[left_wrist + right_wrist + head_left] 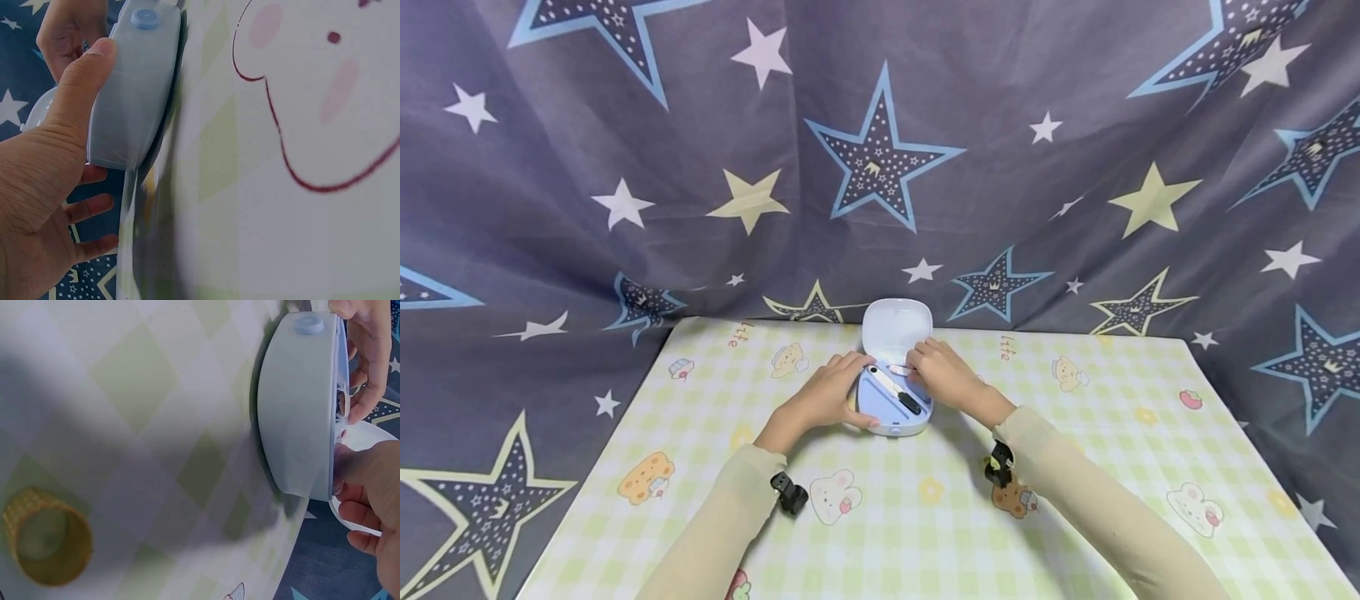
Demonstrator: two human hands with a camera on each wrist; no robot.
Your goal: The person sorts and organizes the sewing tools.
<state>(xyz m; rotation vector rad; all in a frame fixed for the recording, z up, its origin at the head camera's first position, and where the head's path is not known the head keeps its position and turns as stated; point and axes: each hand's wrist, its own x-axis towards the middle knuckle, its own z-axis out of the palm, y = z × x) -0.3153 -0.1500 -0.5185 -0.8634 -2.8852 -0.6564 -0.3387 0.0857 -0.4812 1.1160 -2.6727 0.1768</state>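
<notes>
A pale blue plastic case (pixel 898 429) stands on the table with its hinged whitish lid (pixel 897 321) raised at the back. Inside lies a slim white tool (pixel 889 383) with a black end, set diagonally. My left hand (pixel 829 392) holds the case from the left, thumb on the front edge. In the left wrist view its other fingers reach past the side of the case. My right hand (pixel 942 372), fingers curled, dips into the rear right of the case. A small pale piece (pixel 898 369) shows beside its fingertips; whether they pinch anything is hidden.
A yellow-brown textured ring (pixel 47 536), thimble-like, sits on the checked tablecloth (pixel 925 533) near the right wrist. Behind the table's far edge hangs a dark star-patterned curtain (pixel 1000 192). Each wrist carries a small black camera (pixel 789 493).
</notes>
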